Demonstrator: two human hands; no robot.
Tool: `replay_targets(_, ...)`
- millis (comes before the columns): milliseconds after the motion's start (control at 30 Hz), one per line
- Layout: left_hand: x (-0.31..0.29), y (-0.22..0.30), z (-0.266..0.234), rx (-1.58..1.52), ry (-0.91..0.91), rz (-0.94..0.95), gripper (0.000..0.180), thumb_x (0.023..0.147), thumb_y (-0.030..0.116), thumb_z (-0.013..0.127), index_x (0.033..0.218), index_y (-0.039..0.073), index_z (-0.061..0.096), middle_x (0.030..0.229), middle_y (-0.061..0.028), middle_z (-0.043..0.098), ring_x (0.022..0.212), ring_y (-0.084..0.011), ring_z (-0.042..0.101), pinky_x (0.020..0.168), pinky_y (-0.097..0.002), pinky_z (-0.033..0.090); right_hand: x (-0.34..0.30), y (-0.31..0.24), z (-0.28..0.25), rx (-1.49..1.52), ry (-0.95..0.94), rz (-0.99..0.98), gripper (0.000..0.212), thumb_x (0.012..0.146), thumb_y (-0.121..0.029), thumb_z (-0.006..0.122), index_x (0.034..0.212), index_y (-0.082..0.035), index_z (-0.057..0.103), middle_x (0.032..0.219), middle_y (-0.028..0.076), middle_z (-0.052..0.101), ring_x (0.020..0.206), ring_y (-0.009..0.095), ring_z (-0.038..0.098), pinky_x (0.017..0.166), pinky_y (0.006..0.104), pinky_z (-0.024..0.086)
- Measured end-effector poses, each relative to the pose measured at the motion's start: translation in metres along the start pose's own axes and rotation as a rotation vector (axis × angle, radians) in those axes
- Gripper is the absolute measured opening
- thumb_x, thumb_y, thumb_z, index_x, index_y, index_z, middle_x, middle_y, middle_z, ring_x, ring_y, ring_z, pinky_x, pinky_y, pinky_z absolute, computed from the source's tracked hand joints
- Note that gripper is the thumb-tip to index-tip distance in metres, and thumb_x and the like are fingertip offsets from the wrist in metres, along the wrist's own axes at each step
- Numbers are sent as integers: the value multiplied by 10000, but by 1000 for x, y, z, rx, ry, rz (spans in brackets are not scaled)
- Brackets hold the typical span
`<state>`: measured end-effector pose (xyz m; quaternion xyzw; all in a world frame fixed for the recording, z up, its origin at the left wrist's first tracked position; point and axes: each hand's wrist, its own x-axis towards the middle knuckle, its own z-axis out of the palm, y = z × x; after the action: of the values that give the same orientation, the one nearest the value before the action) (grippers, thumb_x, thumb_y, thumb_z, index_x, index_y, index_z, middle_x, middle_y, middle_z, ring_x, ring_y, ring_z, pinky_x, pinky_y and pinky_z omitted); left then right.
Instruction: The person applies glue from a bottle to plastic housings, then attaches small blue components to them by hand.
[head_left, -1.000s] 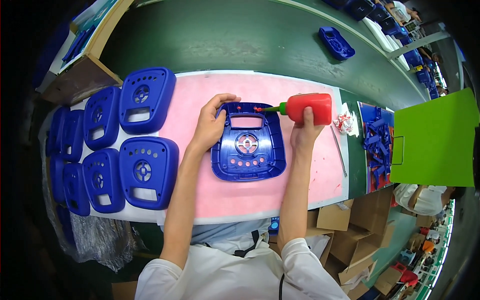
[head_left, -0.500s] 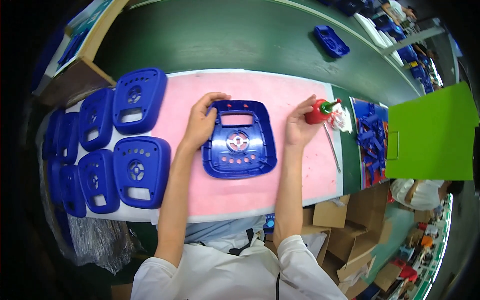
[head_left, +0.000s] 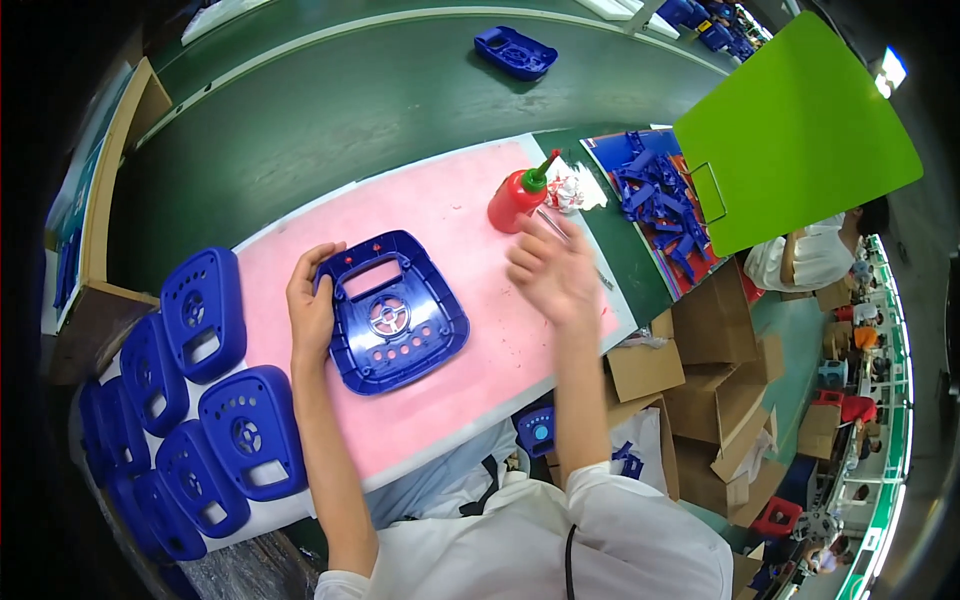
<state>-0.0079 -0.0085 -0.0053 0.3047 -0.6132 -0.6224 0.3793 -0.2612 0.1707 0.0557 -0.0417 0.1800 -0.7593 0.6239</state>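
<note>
A blue plastic housing (head_left: 425,345) lies on the pink mat with its hollow, ribbed inside facing up. It has a rectangular window, a round grille, a row of holes and two red spots near its top edge. My left hand (head_left: 312,305) grips its upper left side, thumb over the rim and fingers along the outside. My right hand (head_left: 555,275) hangs over the mat's right part, its fingers loosely bent and apart, holding nothing. Just beyond those fingers stands a red squeeze bottle (head_left: 508,205) with a green collar and red-tipped nozzle.
Several blue housings (head_left: 250,435) lie face up at the left. Crumpled red-stained tissue (head_left: 568,188) and a thin metal rod (head_left: 552,224) lie by the bottle. Small blue parts (head_left: 655,200) fill a tray beside a green panel (head_left: 800,130). Cardboard boxes (head_left: 710,330) stand at the right.
My right hand has let go of the red bottle and come away from it. My view has turned to the right, shifting the scene; my left hand stays on the housing.
</note>
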Motion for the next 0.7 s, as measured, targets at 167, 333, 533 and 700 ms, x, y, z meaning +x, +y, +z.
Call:
replay_targets(167, 1, 4, 3, -34, 20, 21, 415, 817, -127, 340, 1175, -33, 526, 1193, -159, 595, 1136, -216, 548, 1018, -315, 394, -35, -97, -2, -1200, 532, -413, 276, 927, -161, 447, 953, 34, 640, 670, 46, 615, 597, 127, 582, 555, 242, 475)
replay_targets(333, 5, 1, 5, -9, 11, 39, 416, 813, -130, 341, 1171, -31, 529, 1189, -154, 596, 1145, -218, 545, 1022, -315, 389, 7, -206, -57, -2173, 1015, -477, 247, 771, -219, 591, 913, -44, 692, 800, 176, 684, 781, 319, 671, 728, 396, 521)
replay_targets(533, 1, -5, -1, -25, 29, 45, 418, 805, -136, 348, 1169, -37, 528, 1190, -166, 595, 1160, -222, 539, 1031, -319, 380, 46, -211, -74, -2569, 1207, -145, 431, 600, -407, 763, 841, -56, 703, 933, 192, 688, 892, 348, 666, 816, 411, 521)
replay_targets(700, 1, -6, 2, -68, 1, 35, 405, 793, -129, 398, 1168, -45, 523, 1186, -167, 597, 1141, -221, 551, 1023, -319, 389, 37, -208, -73, -2506, 1086, -118, 399, 659, -288, 755, 935, -11, 676, 900, 171, 694, 822, 300, 683, 753, 372, 540)
